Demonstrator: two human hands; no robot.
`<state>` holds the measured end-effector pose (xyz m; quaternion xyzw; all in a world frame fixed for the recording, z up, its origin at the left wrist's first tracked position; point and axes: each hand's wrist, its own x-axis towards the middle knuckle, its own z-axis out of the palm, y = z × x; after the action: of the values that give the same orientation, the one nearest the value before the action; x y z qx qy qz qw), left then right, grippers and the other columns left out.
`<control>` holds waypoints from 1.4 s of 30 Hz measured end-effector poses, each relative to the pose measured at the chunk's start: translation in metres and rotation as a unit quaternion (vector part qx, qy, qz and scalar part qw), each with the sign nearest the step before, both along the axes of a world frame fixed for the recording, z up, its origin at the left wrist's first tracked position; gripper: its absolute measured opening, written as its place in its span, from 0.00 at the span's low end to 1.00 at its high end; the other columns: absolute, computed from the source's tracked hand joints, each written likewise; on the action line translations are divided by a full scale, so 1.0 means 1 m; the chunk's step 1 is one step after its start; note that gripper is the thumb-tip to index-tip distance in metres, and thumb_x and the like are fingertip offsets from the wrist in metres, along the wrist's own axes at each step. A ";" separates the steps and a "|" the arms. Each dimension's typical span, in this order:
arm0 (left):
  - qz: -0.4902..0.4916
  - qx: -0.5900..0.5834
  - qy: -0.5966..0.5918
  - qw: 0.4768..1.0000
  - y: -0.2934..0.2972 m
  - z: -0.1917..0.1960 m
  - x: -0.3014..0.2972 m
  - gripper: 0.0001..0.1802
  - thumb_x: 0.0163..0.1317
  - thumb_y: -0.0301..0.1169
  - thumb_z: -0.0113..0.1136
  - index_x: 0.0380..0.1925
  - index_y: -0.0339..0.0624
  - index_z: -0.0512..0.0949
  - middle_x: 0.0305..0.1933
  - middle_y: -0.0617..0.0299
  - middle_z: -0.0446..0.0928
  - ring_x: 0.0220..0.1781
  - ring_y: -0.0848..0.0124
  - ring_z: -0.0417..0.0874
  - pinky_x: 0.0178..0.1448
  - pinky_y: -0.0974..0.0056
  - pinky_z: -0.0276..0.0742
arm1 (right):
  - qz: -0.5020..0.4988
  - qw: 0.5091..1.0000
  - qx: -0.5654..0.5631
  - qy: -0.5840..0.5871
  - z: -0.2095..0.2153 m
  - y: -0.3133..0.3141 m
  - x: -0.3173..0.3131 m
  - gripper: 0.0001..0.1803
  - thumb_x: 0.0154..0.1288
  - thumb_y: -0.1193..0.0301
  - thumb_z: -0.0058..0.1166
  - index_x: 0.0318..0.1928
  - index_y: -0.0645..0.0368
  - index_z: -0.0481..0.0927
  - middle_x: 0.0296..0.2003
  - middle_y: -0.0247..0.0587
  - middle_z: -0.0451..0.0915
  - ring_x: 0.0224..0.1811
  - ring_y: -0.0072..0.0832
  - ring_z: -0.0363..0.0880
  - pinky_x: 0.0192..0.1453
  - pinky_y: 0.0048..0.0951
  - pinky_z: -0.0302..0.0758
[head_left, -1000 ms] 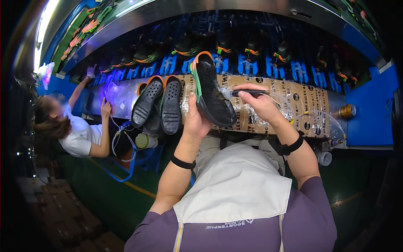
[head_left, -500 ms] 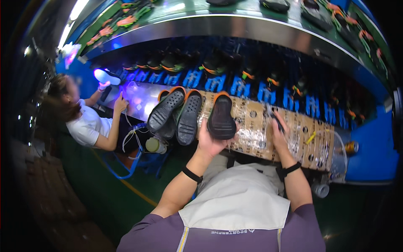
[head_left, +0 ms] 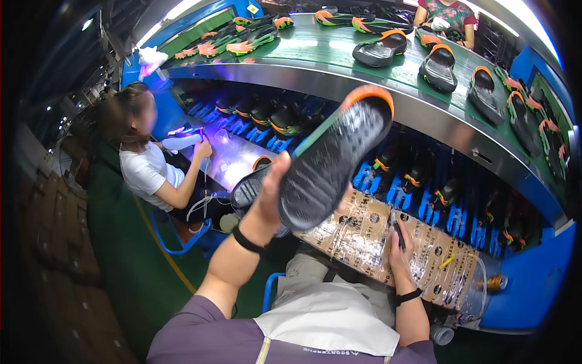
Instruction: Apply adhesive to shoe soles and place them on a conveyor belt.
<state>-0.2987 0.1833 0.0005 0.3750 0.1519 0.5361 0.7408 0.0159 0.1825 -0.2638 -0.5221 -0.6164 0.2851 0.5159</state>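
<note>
Raised in front of me is a black shoe sole point(head_left: 336, 161) with an orange heel rim and a greenish side edge. It hangs tilted over the bench, near the metal edge of the upper belt. My left hand point(head_left: 271, 193) grips its near left side, and fingertips show at its right edge. My right hand point(head_left: 400, 258) is closed around a slim black pen-like tool point(head_left: 398, 235), low over the cardboard-topped bench. Another sole point(head_left: 245, 189) lies on the bench left of my left hand, partly hidden behind it.
Soles stand on the green belt point(head_left: 309, 51) above. Below it, shoes sit along blue racks point(head_left: 397, 195). A co-worker point(head_left: 151, 164) at the left holds a sole; another person point(head_left: 447, 21) is across the belt. A can point(head_left: 497, 283) lies right of the taped cardboard point(head_left: 351, 233).
My left hand has lifted the sole up and away from the bench toward the belt. My right hand still holds the tool. The view has tilted up, showing more of the belt.
</note>
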 end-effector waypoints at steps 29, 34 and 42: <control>0.472 -0.093 0.570 0.666 -0.048 -0.180 -0.164 0.28 0.81 0.48 0.46 0.57 0.29 0.78 0.46 0.37 0.86 0.47 0.46 0.90 0.51 0.47 0.84 | 0.014 1.000 0.015 -0.021 0.001 0.004 -0.008 0.21 0.76 0.70 0.55 0.64 0.65 0.81 0.54 0.52 0.85 0.58 0.44 0.84 0.66 0.38 0.75; 0.375 0.030 0.826 0.420 -0.047 -0.111 -0.114 0.22 0.68 0.43 0.63 0.48 0.32 0.81 0.35 0.30 0.83 0.41 0.34 0.86 0.48 0.37 0.81 | 0.003 0.999 0.028 -0.032 -0.004 0.002 -0.009 0.21 0.76 0.69 0.54 0.65 0.64 0.81 0.55 0.54 0.85 0.59 0.46 0.83 0.68 0.41 0.74; 0.539 0.357 0.703 0.297 0.090 0.069 -0.161 0.17 0.65 0.32 0.67 0.49 0.33 0.81 0.43 0.42 0.81 0.45 0.43 0.84 0.49 0.47 0.82 | -0.005 0.999 0.015 -0.050 0.005 -0.004 -0.010 0.22 0.76 0.68 0.55 0.65 0.64 0.80 0.54 0.54 0.85 0.59 0.46 0.83 0.68 0.41 0.74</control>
<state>-0.4600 0.2730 0.0692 0.6707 0.5765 0.3492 -0.3096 0.0055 0.1782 -0.2589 -0.5308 -0.6431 0.2467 0.4938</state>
